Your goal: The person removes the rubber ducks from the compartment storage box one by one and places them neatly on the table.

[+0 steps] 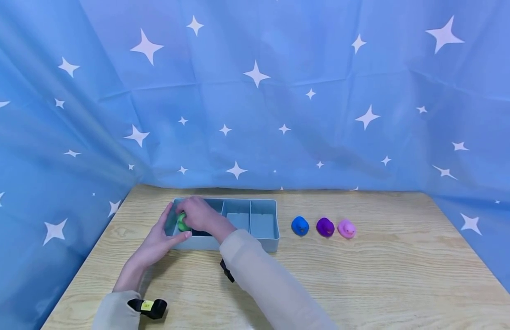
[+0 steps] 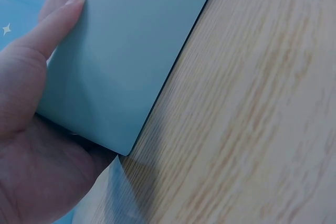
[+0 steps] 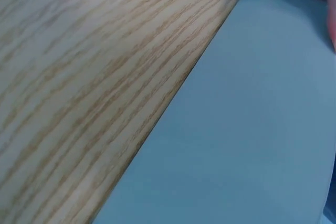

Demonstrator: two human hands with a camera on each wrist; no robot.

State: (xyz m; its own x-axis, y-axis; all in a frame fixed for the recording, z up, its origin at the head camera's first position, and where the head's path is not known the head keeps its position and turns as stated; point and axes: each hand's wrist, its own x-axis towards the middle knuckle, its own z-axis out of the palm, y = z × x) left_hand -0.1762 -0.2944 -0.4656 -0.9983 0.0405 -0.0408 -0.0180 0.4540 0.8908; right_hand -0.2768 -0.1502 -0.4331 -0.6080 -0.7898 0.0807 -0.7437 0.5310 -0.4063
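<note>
A grey-blue divided box (image 1: 248,244) stands near the back left of the table. My left hand (image 1: 157,243) holds its left end, the thumb on the front wall and the fingers along the end; in the left wrist view the thumb (image 2: 60,19) lies near the wall's top edge. Reaching over the front wall, my right hand (image 1: 199,214) grips a green rubber duck (image 1: 182,222) in the leftmost compartment, its shape partly covered by the fingers. The right wrist view shows mainly the box's outer wall (image 3: 236,114); the right hand's fingers are out of sight there.
Right of the box, a blue rubber duck (image 1: 300,226), a purple rubber duck (image 1: 325,227) and a pink rubber duck (image 1: 347,228) sit in a row on the wooden table (image 1: 382,275). Behind hangs a blue curtain (image 1: 320,137) with white stars.
</note>
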